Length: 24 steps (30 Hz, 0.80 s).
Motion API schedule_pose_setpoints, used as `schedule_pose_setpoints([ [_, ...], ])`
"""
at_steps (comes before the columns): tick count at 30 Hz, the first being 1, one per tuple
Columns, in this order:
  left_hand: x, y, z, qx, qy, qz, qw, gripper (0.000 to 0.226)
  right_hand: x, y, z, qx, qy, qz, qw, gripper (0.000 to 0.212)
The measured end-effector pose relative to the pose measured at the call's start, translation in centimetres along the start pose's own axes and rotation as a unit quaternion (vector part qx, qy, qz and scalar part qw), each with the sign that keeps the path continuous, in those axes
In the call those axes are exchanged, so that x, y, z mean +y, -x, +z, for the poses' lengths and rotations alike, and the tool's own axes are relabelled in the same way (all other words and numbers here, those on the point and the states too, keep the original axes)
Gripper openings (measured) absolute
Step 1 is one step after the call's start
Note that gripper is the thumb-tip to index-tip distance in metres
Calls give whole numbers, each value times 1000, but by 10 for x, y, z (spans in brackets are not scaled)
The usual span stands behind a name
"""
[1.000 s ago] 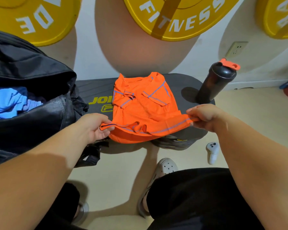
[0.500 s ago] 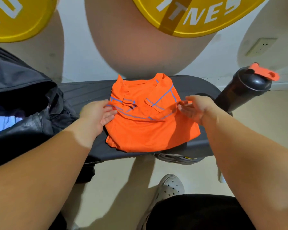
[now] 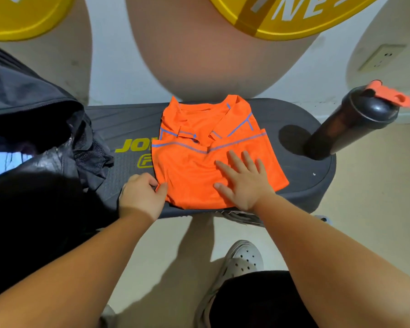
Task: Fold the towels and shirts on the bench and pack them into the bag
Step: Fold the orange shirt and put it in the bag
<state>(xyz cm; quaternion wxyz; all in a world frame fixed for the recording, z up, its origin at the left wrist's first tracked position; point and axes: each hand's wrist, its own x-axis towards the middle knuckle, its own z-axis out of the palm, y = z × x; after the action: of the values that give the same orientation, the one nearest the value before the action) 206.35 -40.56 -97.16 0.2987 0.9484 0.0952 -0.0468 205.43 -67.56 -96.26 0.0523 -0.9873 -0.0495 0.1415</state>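
My left grip (image 3: 141, 197) curls at the near-left corner of the shirt (image 3: 189, 171), thumb on top, pinching the edge. My right grip (image 3: 244, 183) lies flat, fingers spread, pressing the folded orange shirt onto the desk (image 3: 294, 181). The open bag (image 3: 45, 166) covers the desk's left end. A dark bottle (image 3: 355, 121) stands on its right end.

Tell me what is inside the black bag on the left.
Inside the bag, some blue cloth shows through the opening. The rest is dark and covered by the bag's slumped top, so anything else packed cannot be seen.
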Motion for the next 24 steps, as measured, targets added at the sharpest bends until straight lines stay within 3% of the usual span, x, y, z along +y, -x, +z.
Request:
schedule_pose_setpoints([
  [7, -4, 4, -8, -18, 31, 10, 999, 26, -3, -1, 2, -56, -10, 64, 996, 79],
  [13, -16, 12, -28, -31, 104, -38, 993, 24, -19, -4, 2, -60, 5, 128, 990, 91],
  [18, -20, 19, -40, -64, -97, -49, 992, 23, -19, -5, 2, -50, 23, 144, 988, 98],
  [20, -13, 19, -42, -85, -128, -48, 987, 17, -23, -7, -2, -34, 32, 158, 986, 103],
  [24, 0, 13, -37, -37, -62, 10, 997, 19, -40, -11, -5, 46, 34, 54, 997, 89],
])
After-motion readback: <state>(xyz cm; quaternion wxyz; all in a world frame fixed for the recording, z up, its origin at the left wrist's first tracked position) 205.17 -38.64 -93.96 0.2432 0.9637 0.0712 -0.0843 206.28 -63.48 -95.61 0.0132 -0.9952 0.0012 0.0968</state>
